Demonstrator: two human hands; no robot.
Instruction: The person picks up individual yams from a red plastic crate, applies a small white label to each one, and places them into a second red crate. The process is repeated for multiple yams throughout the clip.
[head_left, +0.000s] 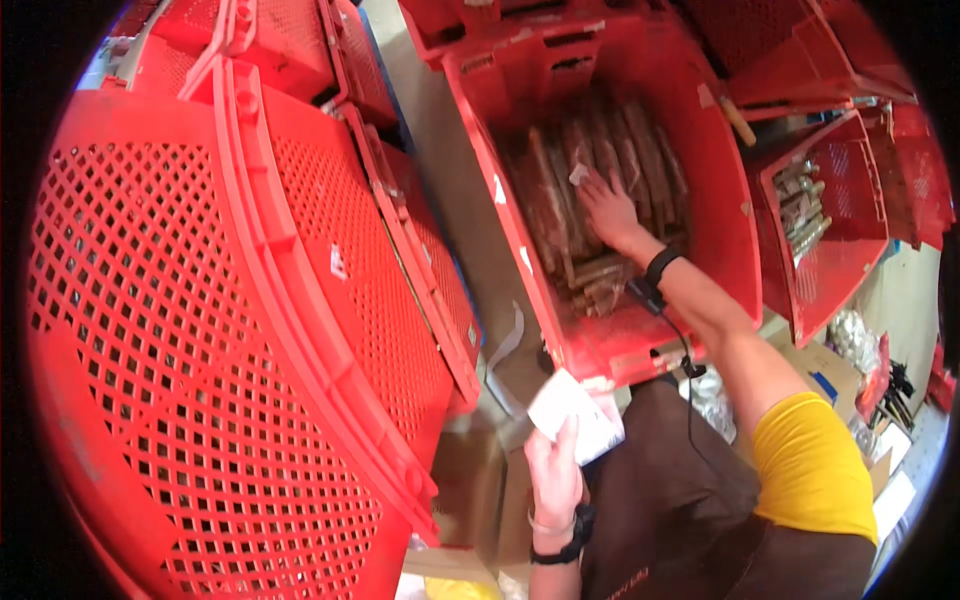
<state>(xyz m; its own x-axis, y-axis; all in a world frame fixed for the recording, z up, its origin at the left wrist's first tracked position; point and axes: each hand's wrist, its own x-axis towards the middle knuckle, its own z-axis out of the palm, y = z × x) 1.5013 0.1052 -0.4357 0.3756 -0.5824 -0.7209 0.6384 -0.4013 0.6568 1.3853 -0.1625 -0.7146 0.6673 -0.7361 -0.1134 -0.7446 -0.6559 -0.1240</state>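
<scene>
Clasping white papers (580,415) in left hand (556,474), probably for quick access | touching pale label (578,174) over wrapped sticks (640,150) with right hand (612,210), grip unclear

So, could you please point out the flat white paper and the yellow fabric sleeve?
Flat white paper (597,432), head view: its exposed part, right of the fingers.
Yellow fabric sleeve (812,465), head view: its middle.

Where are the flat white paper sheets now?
In the head view, the white sheets are in the left hand, right of centre, by the near edge of the open red plastic crate.
</scene>
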